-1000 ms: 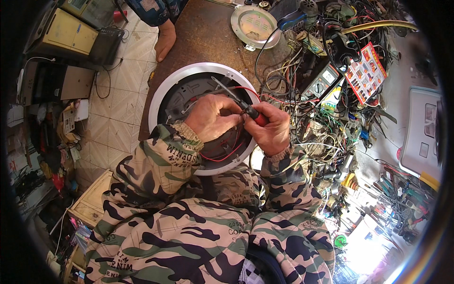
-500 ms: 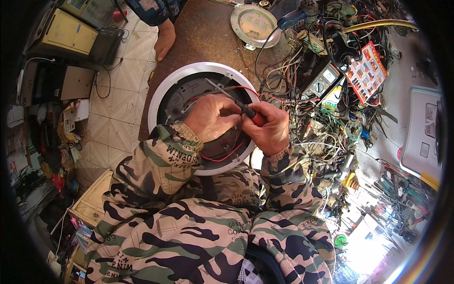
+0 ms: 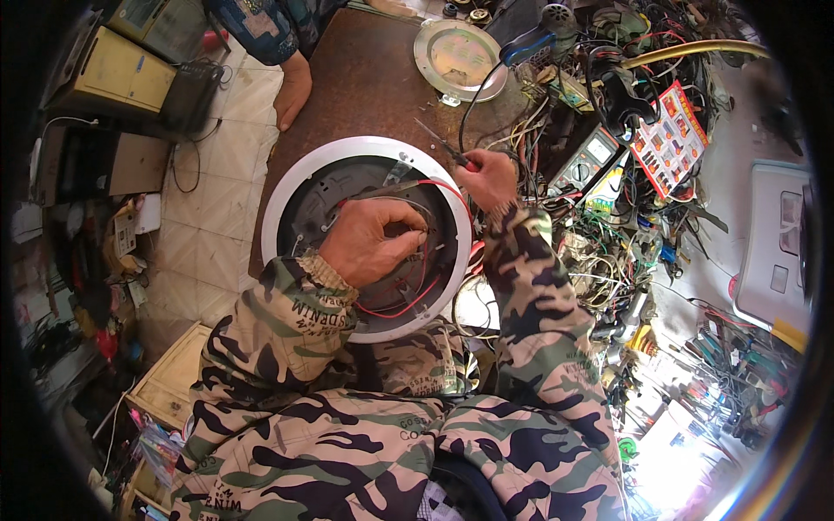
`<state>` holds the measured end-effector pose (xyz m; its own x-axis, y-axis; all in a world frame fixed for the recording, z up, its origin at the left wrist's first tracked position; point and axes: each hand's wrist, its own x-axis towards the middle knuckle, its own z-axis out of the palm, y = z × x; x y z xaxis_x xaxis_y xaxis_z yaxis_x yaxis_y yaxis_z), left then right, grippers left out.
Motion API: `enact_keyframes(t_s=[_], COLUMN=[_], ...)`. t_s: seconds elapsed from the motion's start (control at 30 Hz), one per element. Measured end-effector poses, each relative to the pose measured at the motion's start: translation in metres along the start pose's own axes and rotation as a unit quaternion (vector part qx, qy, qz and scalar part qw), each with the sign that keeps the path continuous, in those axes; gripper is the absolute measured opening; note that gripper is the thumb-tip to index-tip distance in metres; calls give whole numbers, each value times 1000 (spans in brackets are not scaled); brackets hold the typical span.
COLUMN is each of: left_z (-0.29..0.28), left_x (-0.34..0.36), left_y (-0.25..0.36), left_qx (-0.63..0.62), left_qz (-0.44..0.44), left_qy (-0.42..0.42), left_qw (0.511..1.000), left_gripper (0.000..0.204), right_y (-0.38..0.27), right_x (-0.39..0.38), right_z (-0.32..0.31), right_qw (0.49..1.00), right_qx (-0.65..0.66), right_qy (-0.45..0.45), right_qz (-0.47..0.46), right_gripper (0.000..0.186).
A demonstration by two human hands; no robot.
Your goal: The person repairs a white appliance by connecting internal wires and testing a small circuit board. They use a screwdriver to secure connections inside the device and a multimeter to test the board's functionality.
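A round lamp housing [image 3: 279, 200] with a white rim and dark inside lies at the near edge of the brown tabletop, in front of my body. My left hand [image 3: 375, 239] is over its middle, thumb and forefinger pinched on the end of a thin wire [image 3: 426, 207]. A red wire [image 3: 445, 188] arcs along the inner right side of the housing. Past the rim, to the right, my right hand [image 3: 488, 180] is closed around the red and black handle of a screwdriver [image 3: 460, 159]. Its thin shaft points away to the far left, above the tabletop.
Another person's hand [image 3: 294, 89] rests at the table's left edge. A round metal-rimmed lamp cover [image 3: 423, 59] lies at the far side. Tangled cables, a multimeter [image 3: 591, 156] and a printed card [image 3: 667, 139] crowd the right. A wooden drawer [image 3: 178, 369] stands at the lower left.
My right hand has moved away from my left, up and right past the rim with the screwdriver. My left hand stays over the housing. Housing and tabletop sit slightly lower in the picture.
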<state>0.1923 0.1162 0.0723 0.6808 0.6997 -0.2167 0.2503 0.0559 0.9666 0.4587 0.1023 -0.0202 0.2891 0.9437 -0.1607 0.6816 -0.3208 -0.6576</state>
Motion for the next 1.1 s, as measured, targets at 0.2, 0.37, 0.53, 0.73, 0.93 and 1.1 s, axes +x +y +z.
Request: enact_keyframes(t_s=[0.2, 0.37, 0.53, 0.73, 0.93, 1.1], left_z=[-2, -5, -21, -70, -56, -41], left_x=[-6, -6, -31, -146, -189, -161], left_y=[5, 18, 26, 6, -74, -76], left_qx=[-23, 28, 136, -63, -192, -178], left_qz=[-62, -61, 100, -80, -273, -175], left_qy=[16, 7, 93, 268, 62, -124], left_qw=[998, 998, 981, 958, 941, 960], left_gripper=[18, 18, 14, 17, 47, 49], right_y=[20, 32, 18, -22, -82, -103], right_x=[33, 23, -36, -183, -275, -281], right_z=[43, 47, 19, -27, 36, 76], right_qw=[980, 989, 983, 970, 888, 844], right_qx=[-177, -135, -54, 130, 398, 484], right_qy=[-84, -59, 155, 79, -92, -92], right_qz=[20, -5, -84, 190, 212, 213], right_gripper=[31, 41, 37, 21, 52, 75])
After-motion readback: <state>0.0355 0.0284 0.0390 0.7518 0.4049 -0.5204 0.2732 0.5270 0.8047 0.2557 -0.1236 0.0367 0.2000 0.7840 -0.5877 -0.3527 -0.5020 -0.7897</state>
